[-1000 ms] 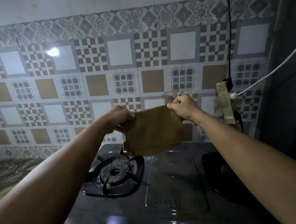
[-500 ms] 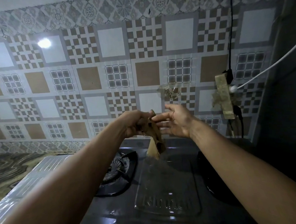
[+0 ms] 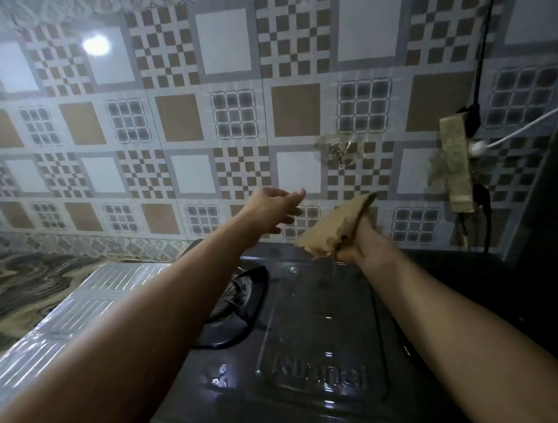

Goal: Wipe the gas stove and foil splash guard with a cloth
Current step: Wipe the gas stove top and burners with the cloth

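fingers [image 3: 349,254] of the right hand [image 3: 358,242] are clamped on a folded brown cloth [image 3: 336,227]; left hand [image 3: 271,208] fingers are spread apart (holding nothing), the gas stove [image 3: 310,323] seen below them.

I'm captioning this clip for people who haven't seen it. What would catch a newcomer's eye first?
Probably the brown cloth, gripped in the right hand above the back of the dark gas stove. Next, the left hand, fingers loose, reaching toward the patterned tiled wall. The shiny foil splash guard lies at the left of the stove.
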Tool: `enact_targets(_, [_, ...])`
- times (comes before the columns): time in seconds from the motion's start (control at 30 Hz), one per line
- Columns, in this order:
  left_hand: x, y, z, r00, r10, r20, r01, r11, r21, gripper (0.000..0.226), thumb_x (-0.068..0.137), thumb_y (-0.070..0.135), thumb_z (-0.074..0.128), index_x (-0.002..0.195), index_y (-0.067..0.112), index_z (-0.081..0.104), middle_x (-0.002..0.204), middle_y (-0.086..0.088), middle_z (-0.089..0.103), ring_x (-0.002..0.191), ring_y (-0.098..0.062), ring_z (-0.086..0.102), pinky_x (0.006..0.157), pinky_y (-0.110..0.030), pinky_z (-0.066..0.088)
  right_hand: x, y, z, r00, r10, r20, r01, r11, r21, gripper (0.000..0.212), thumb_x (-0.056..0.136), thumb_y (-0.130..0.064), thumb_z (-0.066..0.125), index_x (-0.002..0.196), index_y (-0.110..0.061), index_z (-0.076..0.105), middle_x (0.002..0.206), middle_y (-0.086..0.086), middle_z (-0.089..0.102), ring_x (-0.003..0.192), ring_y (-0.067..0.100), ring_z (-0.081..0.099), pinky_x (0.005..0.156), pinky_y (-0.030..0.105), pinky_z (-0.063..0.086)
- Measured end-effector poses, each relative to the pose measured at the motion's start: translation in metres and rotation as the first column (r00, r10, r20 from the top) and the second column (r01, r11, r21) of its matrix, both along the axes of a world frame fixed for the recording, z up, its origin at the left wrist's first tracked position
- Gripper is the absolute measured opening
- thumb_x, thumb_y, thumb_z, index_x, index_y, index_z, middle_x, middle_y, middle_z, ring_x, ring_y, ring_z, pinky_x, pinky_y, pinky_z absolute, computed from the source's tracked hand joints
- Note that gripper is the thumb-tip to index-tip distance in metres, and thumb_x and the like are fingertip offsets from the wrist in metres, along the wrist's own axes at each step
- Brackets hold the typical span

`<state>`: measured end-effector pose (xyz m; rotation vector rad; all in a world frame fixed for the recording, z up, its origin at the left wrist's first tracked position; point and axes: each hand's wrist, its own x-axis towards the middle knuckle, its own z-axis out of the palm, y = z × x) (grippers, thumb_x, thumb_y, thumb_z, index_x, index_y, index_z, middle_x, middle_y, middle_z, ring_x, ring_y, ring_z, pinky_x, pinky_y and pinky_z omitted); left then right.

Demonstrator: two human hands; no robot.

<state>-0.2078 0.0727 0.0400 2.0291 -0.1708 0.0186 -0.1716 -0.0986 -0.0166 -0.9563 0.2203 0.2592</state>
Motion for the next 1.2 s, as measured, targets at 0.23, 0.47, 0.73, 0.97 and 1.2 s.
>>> enact_targets(0.23, [0.013, 0.093, -0.069, 0.892, 0.421, 0.166, -0.445, 0.748, 0.493, 0.044, 0.095, 0.044, 0.047, 0.107, 0.006, 0.065, 0.11, -0.021, 0.067, 0.1, -0.034, 0.062, 0.086, -0.04, 0.05, 0.05, 0.03, -0.046, 0.918, 0.385, 0.095, 0.027, 0.176, -0.984, 0.091, 0.08, -0.084, 0.009, 0.153, -0.03, 0.008, 0.161, 0.006, 0.015, 0.145, 0.038, 0.019, 0.117, 0.06, 0.007])
enact_targets(0.47, [0.008, 0.145, -0.115, 0.905, 0.394, 0.163, -0.372, 0.543, 0.753, 0.062, 0.098, 0.049, 0.035, 0.145, 0.009, 0.032, 0.158, -0.013, 0.025, 0.147, -0.029, 0.019, 0.115, -0.06, 0.015, 0.068, 0.054, -0.091, 0.797, 0.568, -0.206, 0.088, -0.447, -0.89, 0.09, 0.084, -0.078, 0.004, 0.154, -0.021, -0.004, 0.161, 0.015, -0.011, 0.147, 0.037, -0.012, 0.113, 0.063, -0.011])
enact_targets(0.73, [0.008, 0.159, -0.135, 0.94, 0.339, 0.047, -0.232, 0.532, 0.814, 0.064, 0.099, 0.053, 0.025, 0.155, 0.027, 0.007, 0.164, -0.007, -0.001, 0.151, -0.025, -0.001, 0.117, -0.06, 0.004, 0.098, 0.093, -0.09, 0.718, 0.656, -0.233, 0.138, -0.461, -0.877, 0.083, 0.088, -0.073, 0.006, 0.153, -0.023, -0.005, 0.162, 0.013, -0.009, 0.148, 0.034, -0.008, 0.117, 0.057, -0.007])
enact_targets(0.97, [0.012, 0.159, -0.143, 0.918, 0.394, 0.041, -0.252, 0.501, 0.828, 0.077, 0.098, 0.056, 0.021, 0.155, 0.011, -0.003, 0.163, -0.012, -0.009, 0.151, -0.027, -0.005, 0.118, -0.058, 0.004, 0.13, 0.138, -0.085, 0.621, 0.732, -0.28, 0.151, -0.462, -0.874, 0.087, 0.086, -0.077, 0.009, 0.153, -0.025, -0.004, 0.162, 0.01, 0.0, 0.149, 0.03, 0.003, 0.117, 0.056, -0.001])
enact_targets(1.2, [0.015, 0.163, -0.144, 0.915, 0.403, 0.009, -0.241, 0.529, 0.814, 0.071, 0.101, 0.042, 0.024, 0.153, 0.003, -0.004, 0.162, -0.014, -0.011, 0.151, -0.025, -0.003, 0.119, -0.055, 0.008, 0.16, 0.193, -0.074, 0.453, 0.829, -0.327, 0.094, -0.409, -0.908, 0.08, 0.093, -0.065, 0.026, 0.154, -0.016, 0.006, 0.161, 0.014, 0.014, 0.146, 0.032, 0.018, 0.12, 0.04, 0.015])
